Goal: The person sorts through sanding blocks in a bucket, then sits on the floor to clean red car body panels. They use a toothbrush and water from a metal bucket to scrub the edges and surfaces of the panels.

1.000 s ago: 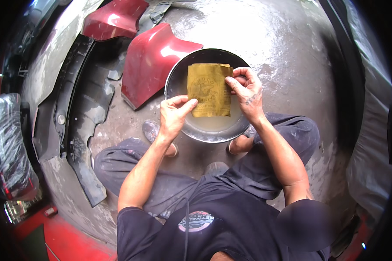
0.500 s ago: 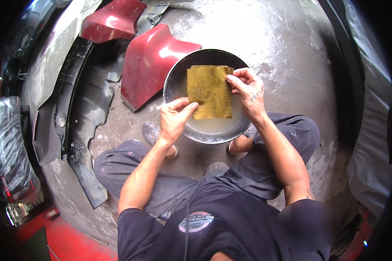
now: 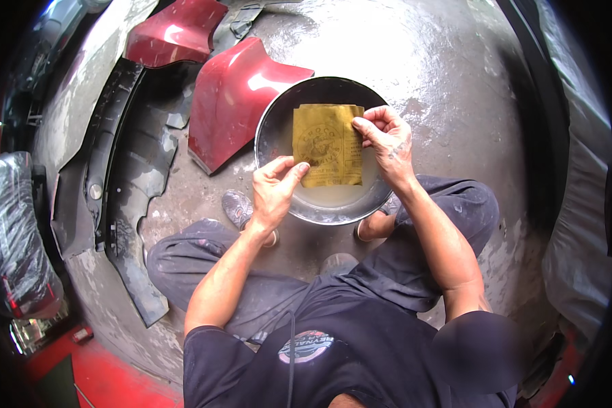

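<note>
A yellow-brown sheet of sandpaper (image 3: 328,146) with printing on its back, seemingly folded or layered, is held up between my two hands. My left hand (image 3: 275,190) pinches its lower left corner between thumb and fingers. At the upper right edge, my right hand (image 3: 386,141) grips it the same way. Beneath the sheet stands a round black basin (image 3: 326,216) with cloudy water (image 3: 326,196) in it. The sandpaper hides much of the basin's inside.
Red painted car body panels (image 3: 228,102) lie on the floor beyond and left of the basin. A long dark bumper piece (image 3: 126,204) stretches along the left. Plastic wrap covers an object (image 3: 20,231) at far left. Grey sheeting (image 3: 581,190) hangs at right.
The sandpaper has tilted slightly, so its printing shows more plainly. My left hand has shifted a little to the right; my right hand stays almost in place.
</note>
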Tool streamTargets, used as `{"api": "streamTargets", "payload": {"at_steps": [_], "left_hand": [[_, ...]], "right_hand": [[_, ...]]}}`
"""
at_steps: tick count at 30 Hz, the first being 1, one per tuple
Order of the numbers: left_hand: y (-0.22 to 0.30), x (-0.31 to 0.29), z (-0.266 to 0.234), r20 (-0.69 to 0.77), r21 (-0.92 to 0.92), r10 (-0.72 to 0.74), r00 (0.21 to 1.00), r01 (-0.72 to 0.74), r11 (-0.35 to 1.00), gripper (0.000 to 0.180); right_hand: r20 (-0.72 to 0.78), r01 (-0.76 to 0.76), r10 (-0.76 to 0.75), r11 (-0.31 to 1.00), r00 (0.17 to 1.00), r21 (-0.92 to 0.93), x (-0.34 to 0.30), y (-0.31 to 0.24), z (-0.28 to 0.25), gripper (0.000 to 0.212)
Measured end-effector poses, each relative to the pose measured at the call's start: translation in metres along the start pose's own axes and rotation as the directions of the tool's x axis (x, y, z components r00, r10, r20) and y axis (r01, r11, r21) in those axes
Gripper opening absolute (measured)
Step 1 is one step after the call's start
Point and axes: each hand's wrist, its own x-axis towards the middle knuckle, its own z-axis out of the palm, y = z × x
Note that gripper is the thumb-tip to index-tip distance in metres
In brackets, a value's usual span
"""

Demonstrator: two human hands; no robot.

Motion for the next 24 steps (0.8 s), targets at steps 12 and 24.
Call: {"api": "streamTargets", "payload": {"at_steps": [12,24], "left_hand": [[-0.004,-0.004,0.007,-0.039,-0.008,0.002,0.999,-0.002,1.0,0.016],[-0.012,-0.006,0.009,-0.055,-0.039,0.026,0.998,-0.028,0.999,0.018]], "right_hand": [[-0.017,0.024,-0.024,1.0,1.0,-0.015,0.001,0.0,0.001,0.021],[-0.038,0.05,-0.049,0.999,0.998,0.016,0.0,0.003,0.004,0.018]]}}
